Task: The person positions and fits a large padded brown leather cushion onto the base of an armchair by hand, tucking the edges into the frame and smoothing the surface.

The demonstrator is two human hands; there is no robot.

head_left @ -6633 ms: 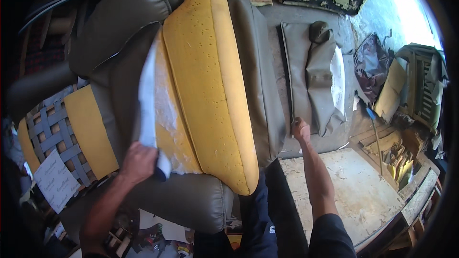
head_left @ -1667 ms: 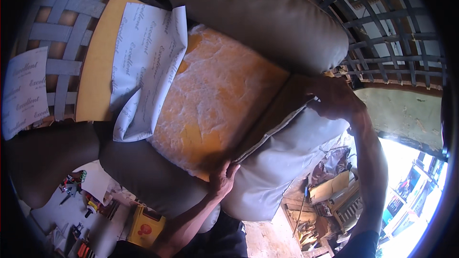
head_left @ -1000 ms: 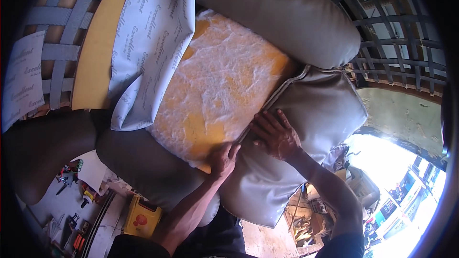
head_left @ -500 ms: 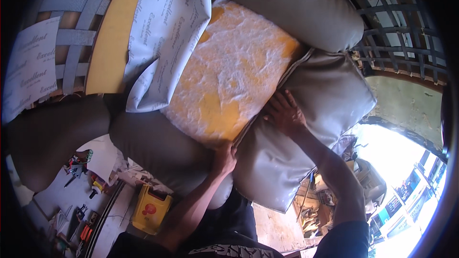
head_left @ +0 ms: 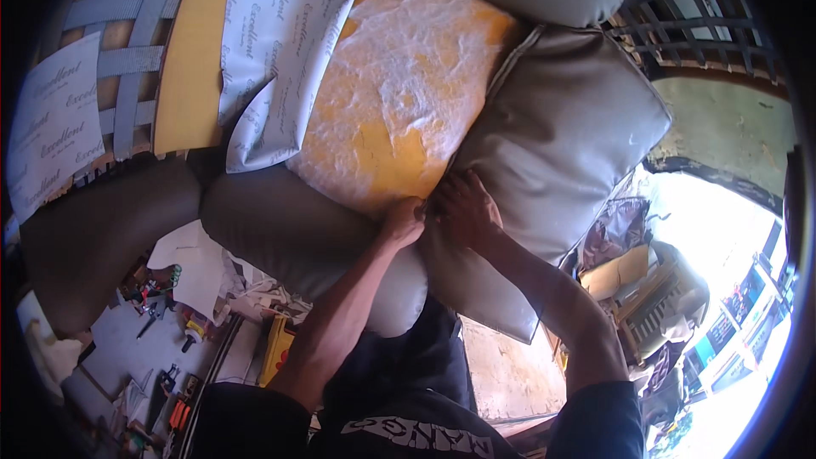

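A yellow foam block with white fibre wadding [head_left: 399,93] lies in front of me, partly uncovered. Along its right side runs the seam of a brown leather-like cushion cover [head_left: 561,119], its large panel folded outward. My left hand [head_left: 404,219] is closed at the foam's near corner, its fingers curled on the cover's edge and partly hidden. Close beside it, my right hand [head_left: 466,211] rests on the cover near the seam with fingers stretched out. White printed backing fabric [head_left: 285,51] drapes over the foam's left side.
Padded brown arms [head_left: 314,246] border the foam near and far. Grey woven webbing [head_left: 127,59] and a yellow foam strip [head_left: 194,59] are at upper left. Tools [head_left: 178,412] lie at lower left, with a yellow case [head_left: 276,348] near my left arm. Bright daylight enters at right.
My right hand has slid along the seam toward my left hand. The cover panel beside it has turned and looks fuller. The whole scene sits higher in view.
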